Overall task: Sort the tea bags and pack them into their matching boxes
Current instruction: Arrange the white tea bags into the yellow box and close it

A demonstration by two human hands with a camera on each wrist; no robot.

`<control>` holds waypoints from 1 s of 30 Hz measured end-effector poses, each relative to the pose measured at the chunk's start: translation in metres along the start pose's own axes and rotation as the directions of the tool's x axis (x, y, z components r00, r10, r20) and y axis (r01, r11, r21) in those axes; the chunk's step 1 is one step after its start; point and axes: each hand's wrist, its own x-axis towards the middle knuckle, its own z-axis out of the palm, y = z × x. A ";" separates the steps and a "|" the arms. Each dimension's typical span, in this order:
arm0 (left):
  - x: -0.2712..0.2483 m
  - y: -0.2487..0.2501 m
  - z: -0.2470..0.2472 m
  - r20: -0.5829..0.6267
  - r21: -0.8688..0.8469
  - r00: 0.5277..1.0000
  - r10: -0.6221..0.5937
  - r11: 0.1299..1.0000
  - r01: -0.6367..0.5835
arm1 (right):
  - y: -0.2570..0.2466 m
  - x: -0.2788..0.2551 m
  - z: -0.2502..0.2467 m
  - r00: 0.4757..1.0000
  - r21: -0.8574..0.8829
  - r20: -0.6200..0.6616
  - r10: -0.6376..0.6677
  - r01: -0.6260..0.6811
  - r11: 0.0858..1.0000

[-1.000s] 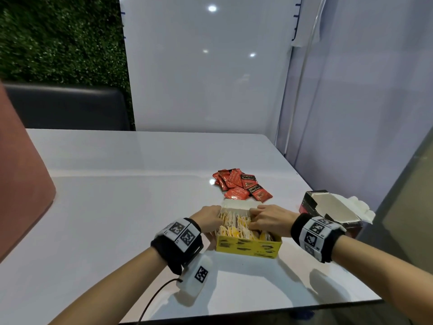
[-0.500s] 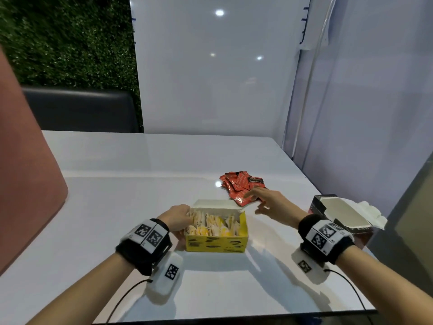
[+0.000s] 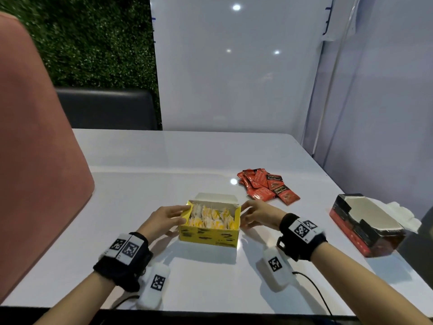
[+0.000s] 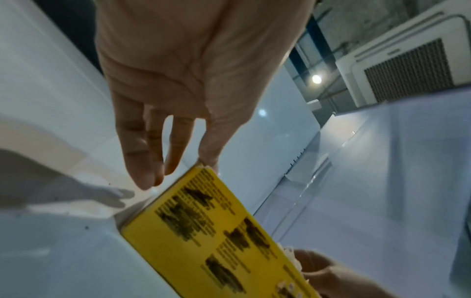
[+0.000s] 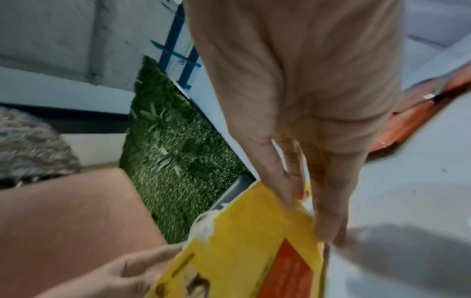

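An open yellow box [image 3: 208, 236] stands on the white table [image 3: 140, 184], packed with yellow-and-white tea bags [image 3: 212, 215]. My left hand [image 3: 180, 214] lies against its left end with straight fingers, the thumb on the top edge [image 4: 209, 161]. My right hand [image 3: 246, 214] presses flat on its right end, fingers straight [image 5: 288, 193]. Several red tea bags [image 3: 267, 186] lie in a loose pile behind the box to the right. An open red-and-black box [image 3: 365, 221] with a white inside sits at the far right, tilted.
A pink chair back [image 3: 35, 160] rises at the table's left edge, and a dark seat [image 3: 105, 109] stands behind the table. White panels wall in the back and right. Cables trail from my wrists over the near table edge [image 3: 210, 311].
My right hand has come back from the red tea bags to the yellow box's right end. My left hand has stayed at the box's left end.
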 end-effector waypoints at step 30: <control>0.007 -0.006 -0.011 0.343 0.279 0.908 0.239 0.897 -0.342 | -0.018 -0.033 0.017 0.835 -0.689 0.050 -0.548 0.426 0.586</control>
